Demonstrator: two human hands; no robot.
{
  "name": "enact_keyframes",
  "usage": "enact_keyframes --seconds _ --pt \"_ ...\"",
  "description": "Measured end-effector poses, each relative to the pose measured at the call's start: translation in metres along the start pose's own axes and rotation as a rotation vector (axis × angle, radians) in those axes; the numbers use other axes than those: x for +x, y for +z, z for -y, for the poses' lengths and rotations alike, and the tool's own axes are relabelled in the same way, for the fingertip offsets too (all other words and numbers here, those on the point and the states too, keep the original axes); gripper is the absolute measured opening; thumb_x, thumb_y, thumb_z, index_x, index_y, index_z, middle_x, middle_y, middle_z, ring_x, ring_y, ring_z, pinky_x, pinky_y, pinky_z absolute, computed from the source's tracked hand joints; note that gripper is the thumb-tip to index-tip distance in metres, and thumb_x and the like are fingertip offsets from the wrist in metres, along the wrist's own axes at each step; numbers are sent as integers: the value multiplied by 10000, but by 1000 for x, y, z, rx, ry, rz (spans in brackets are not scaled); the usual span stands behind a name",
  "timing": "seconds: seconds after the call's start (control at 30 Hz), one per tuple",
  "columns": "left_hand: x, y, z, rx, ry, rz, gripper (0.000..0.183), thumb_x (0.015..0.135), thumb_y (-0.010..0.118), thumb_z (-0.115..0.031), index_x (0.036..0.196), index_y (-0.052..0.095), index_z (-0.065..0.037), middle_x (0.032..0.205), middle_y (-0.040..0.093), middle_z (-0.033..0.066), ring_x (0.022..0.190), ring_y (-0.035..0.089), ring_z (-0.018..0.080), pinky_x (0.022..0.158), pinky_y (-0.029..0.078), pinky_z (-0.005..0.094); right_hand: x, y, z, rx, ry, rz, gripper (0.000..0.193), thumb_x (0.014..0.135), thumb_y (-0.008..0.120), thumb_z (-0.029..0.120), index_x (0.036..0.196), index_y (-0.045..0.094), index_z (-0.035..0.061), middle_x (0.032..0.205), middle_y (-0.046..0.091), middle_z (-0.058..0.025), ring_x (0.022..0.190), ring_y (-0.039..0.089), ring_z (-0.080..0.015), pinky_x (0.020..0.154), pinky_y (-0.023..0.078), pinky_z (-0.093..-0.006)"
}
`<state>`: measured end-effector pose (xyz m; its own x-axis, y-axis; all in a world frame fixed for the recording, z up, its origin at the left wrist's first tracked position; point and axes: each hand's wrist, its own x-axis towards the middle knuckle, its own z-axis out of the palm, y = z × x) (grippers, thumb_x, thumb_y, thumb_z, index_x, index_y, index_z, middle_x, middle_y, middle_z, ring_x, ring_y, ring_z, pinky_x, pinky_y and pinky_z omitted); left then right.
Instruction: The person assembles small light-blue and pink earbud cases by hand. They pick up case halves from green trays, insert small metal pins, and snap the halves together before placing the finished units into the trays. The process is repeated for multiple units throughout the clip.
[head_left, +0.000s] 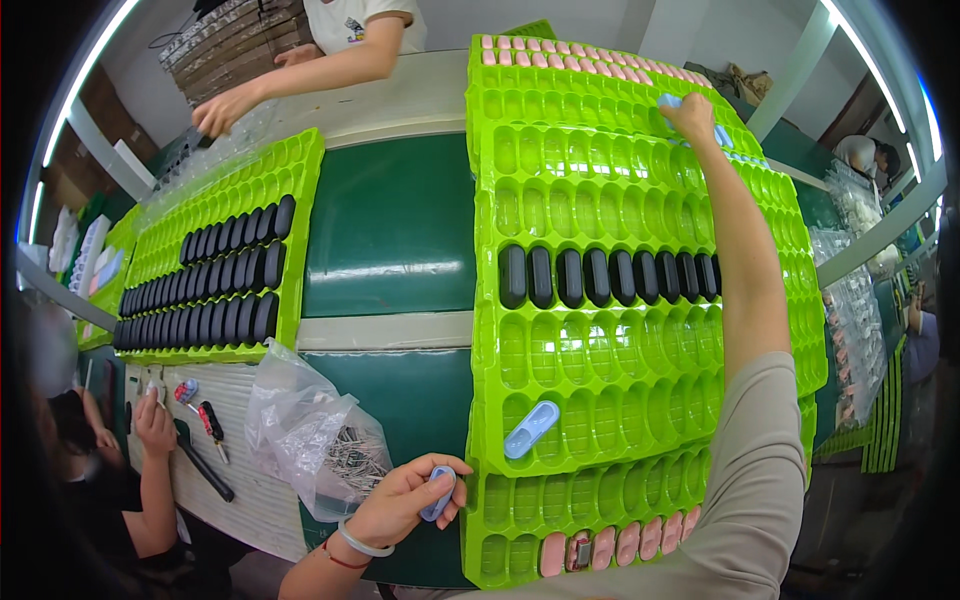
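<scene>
My left hand (412, 500), wearing a pale bangle and a red string, is closed around a small light blue oval plastic shell (437, 493) beside the green tray's near left edge. My right arm stretches to the far right of the green trays (605, 430). There my right hand (694, 118) pinches a light blue shell (669, 101), with other light blue pieces (722, 136) next to it. Another light blue shell (531, 430) lies tilted across pockets of the nearer tray. A row of black oval cases (597, 277) fills the middle, partly hidden by my forearm.
Pink shells (627, 545) sit in the nearest row, and more pink ones (570, 55) line the far end. Left are a bag of screws (350, 455), a screwdriver (212, 422) and a tray of black cases (240, 320). Co-workers' hands (228, 108) show at the far side and left.
</scene>
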<state>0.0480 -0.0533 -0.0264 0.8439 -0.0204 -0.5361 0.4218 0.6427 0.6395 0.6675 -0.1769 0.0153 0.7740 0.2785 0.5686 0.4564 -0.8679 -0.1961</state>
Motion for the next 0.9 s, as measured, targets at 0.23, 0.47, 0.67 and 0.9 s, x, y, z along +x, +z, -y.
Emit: enact_keyframes --seconds 0.23,0.47,0.67,0.9 --pt "6 -5 1 -76 110 26 347 961 376 -255 1208 403 -13 871 547 80 722 537 129 618 447 236 -55 -87 33 482 -232 77 465 703 679 337 1015 629 -4 889 662 -103 801 632 -160 730 481 -283" --pt "-3 0 7 -227 163 44 485 910 456 -221 1321 284 -29 972 513 72 849 530 138 700 466 276 -323 -252 128 783 -759 610 523 593 673 -32 1099 545 0 1020 553 -136 896 562 -269 714 489 -323" --pt "-11 8 8 5 162 34 523 877 487 -207 1321 281 -23 1001 527 75 859 543 139 690 469 274 -412 -247 139 720 -679 802 502 645 697 90 1118 544 23 1062 530 -145 933 545 -310 771 475 -367" --pt "-20 10 13 -203 202 111 447 934 400 -263 1305 332 -25 1017 547 87 910 546 161 756 468 300 -430 -264 138 797 -454 508 272 762 620 2 1032 588 10 952 565 -124 757 603 -224 632 493 -289"
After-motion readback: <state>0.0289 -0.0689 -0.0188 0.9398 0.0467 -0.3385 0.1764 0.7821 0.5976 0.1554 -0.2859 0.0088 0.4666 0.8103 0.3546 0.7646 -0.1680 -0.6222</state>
